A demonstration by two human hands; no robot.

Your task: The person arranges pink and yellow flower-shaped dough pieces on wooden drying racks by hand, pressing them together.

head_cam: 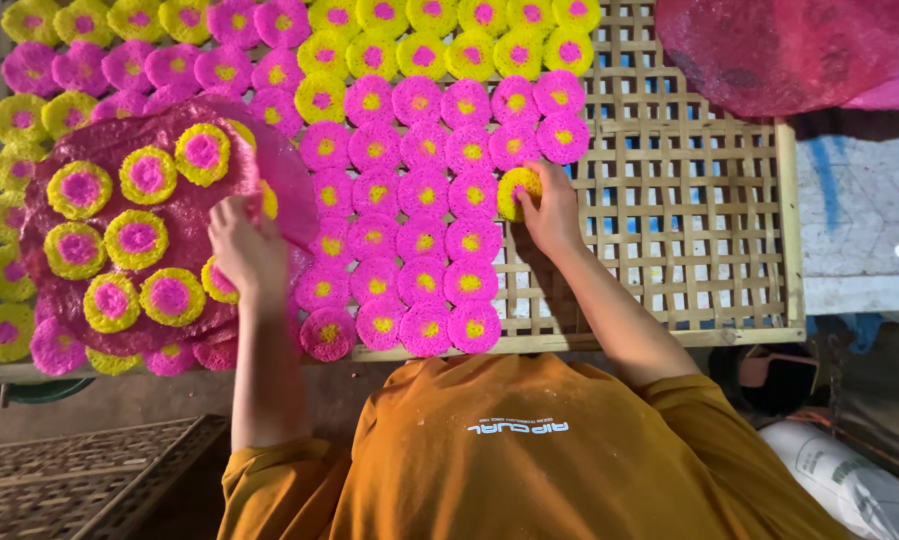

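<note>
Right hand pinches a yellow disc against the bamboo rack, just right of the pink discs. Left hand grips the edge of a pink mat loaded with yellow-rimmed discs to its left.

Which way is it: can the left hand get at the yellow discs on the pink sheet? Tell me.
Probably yes. The left hand rests at the edge of the pink sheet, and the yellow discs lie uncovered right beside it, with nothing between.
</note>
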